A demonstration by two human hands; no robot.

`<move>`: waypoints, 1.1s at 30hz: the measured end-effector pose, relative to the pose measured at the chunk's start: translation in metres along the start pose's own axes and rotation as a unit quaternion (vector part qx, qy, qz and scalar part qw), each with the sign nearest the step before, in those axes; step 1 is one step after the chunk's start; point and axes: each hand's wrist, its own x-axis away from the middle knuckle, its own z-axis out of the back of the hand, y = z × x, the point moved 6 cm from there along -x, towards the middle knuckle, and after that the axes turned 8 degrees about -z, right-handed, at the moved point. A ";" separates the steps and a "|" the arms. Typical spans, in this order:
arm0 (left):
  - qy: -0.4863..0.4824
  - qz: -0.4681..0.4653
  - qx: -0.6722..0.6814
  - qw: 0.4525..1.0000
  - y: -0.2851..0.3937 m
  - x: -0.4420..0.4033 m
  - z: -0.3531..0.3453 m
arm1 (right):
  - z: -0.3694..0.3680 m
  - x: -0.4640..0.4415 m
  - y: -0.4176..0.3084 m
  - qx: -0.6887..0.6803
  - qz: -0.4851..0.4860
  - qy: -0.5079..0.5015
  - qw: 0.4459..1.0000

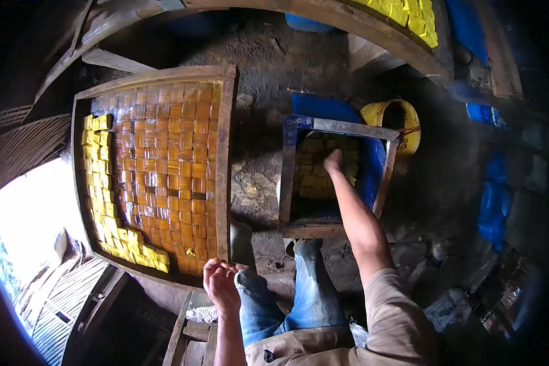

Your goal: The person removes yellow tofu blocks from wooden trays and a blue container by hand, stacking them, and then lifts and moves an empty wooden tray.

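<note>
My right hand (333,160) reaches into a blue tub (372,168) with a wooden frame (285,183) across its top. Under and beside it lie dull yellow blocks that look like tofu (314,177), dim in the shadow; its fingers are hidden, so their grip cannot be told. My left hand (222,287) is curled closed at the near right corner of a large woven bamboo tray (165,140). Whether anything is inside those fingers does not show. Bright yellow blocks (100,177) line the tray's left side and part of its near edge.
Beyond the tub stands a yellow bucket (412,137). Another rack with yellow blocks (402,18) crosses the top right. Blue plastic (494,201) hangs at the right. Below my left hand is a wooden stool or crate (195,335). The ground (256,55) is dark.
</note>
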 end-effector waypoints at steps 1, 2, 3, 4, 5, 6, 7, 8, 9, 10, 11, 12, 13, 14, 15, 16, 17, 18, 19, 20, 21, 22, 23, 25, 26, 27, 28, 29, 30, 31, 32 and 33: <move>-0.019 -0.004 -0.017 1.000 -0.003 0.003 -0.007 | -0.010 -0.006 0.002 -0.054 -0.030 0.001 0.998; -0.029 -0.003 -0.025 0.999 -0.008 0.004 -0.009 | -0.021 -0.004 0.010 -0.222 -0.051 0.021 0.973; -0.033 -0.004 -0.032 0.999 -0.012 0.003 -0.012 | -0.030 -0.001 0.014 -0.286 -0.046 0.041 0.956; -0.038 -0.003 -0.038 0.999 -0.014 0.004 -0.014 | -0.035 0.006 0.017 -0.315 -0.033 0.054 0.947; -0.043 -0.003 -0.043 0.998 -0.015 0.004 -0.016 | -0.038 0.013 0.018 -0.328 -0.017 0.067 0.942; -0.043 -0.004 -0.048 0.998 -0.015 0.004 -0.016 | -0.041 0.019 0.019 -0.335 -0.005 0.071 0.939; -0.044 -0.006 -0.052 0.998 -0.014 0.004 -0.016 | -0.041 0.023 0.021 -0.338 0.004 0.074 0.938; -0.044 -0.008 -0.055 0.997 -0.014 0.003 -0.016 | -0.040 0.025 0.021 -0.337 0.009 0.072 0.939; -0.046 -0.011 -0.052 0.998 -0.015 0.003 -0.017 | -0.039 0.025 0.022 -0.335 0.015 0.070 0.939; -0.048 -0.013 -0.049 0.998 -0.014 0.003 -0.017 | -0.039 0.025 0.023 -0.328 0.020 0.069 0.942; -0.049 -0.015 -0.046 0.998 -0.014 0.003 -0.017 | -0.038 0.026 0.026 -0.322 0.022 0.065 0.944; -0.045 -0.013 -0.048 0.998 -0.014 0.003 -0.018 | -0.043 0.022 0.030 -0.306 0.027 0.066 0.949; -0.042 -0.010 -0.051 0.998 -0.014 0.004 -0.019 | -0.050 0.015 0.036 -0.289 0.032 0.067 0.954; -0.038 -0.008 -0.052 0.998 -0.014 0.004 -0.020 | -0.056 0.007 0.039 -0.273 0.039 0.069 0.959; -0.041 -0.005 -0.047 0.998 -0.015 0.005 -0.020 | -0.071 -0.018 0.047 -0.250 0.071 0.050 0.964; -0.043 -0.003 -0.041 0.998 -0.015 0.006 -0.021 | -0.088 -0.049 0.059 -0.228 0.104 0.032 0.968; -0.045 -0.001 -0.036 0.998 -0.014 0.006 -0.020 | -0.098 -0.064 0.060 -0.205 0.137 0.012 0.969; -0.042 -0.005 -0.036 0.998 -0.010 0.007 -0.019 | -0.094 -0.056 0.057 -0.140 0.175 0.065 0.972; -0.037 -0.005 -0.037 0.999 -0.005 0.010 -0.017 | -0.084 -0.036 0.060 -0.073 0.209 0.118 0.968; -0.035 -0.007 -0.033 0.999 -0.001 0.011 -0.016 | -0.071 -0.017 0.059 -0.006 0.244 0.174 0.954; -0.031 -0.008 -0.017 0.999 0.002 0.011 -0.014 | -0.039 0.028 0.046 -0.065 0.279 0.197 0.938; -0.024 -0.009 0.000 1.000 0.007 0.011 -0.008 | -0.004 0.084 0.035 -0.122 0.314 0.217 0.916; -0.015 -0.013 0.019 1.000 0.012 0.011 -0.002 | 0.007 0.110 0.041 -0.211 0.290 0.097 0.928; -0.003 -0.003 0.025 1.000 0.018 0.007 0.020 | 0.031 0.183 0.038 -0.328 0.347 0.083 0.875; 0.038 0.001 0.020 0.999 0.025 0.007 0.028 | 0.040 0.223 0.027 -0.339 0.350 0.066 0.871; 0.087 -0.003 0.015 0.996 0.035 0.005 0.034 | 0.039 0.256 0.014 -0.379 0.325 0.015 0.866; 0.103 -0.008 0.023 0.994 0.043 0.002 0.045 | 0.035 0.294 -0.010 -0.343 0.365 0.009 0.866; 0.123 -0.013 0.032 0.992 0.052 -0.003 0.060 | 0.019 0.325 -0.036 -0.318 0.419 -0.001 0.851; 0.134 -0.025 0.059 0.989 0.061 -0.008 0.070 | 0.000 0.361 -0.066 -0.269 0.472 -0.023 0.839; 0.142 -0.035 0.085 0.986 0.066 -0.014 0.080 | -0.018 0.397 -0.096 -0.222 0.523 -0.041 0.822; 0.152 -0.053 0.105 0.981 0.075 -0.019 0.093 | -0.036 0.440 -0.127 -0.178 0.566 -0.071 0.802; 0.155 -0.067 0.123 0.978 0.082 -0.025 0.106 | -0.062 0.466 -0.144 -0.127 0.623 -0.084 0.767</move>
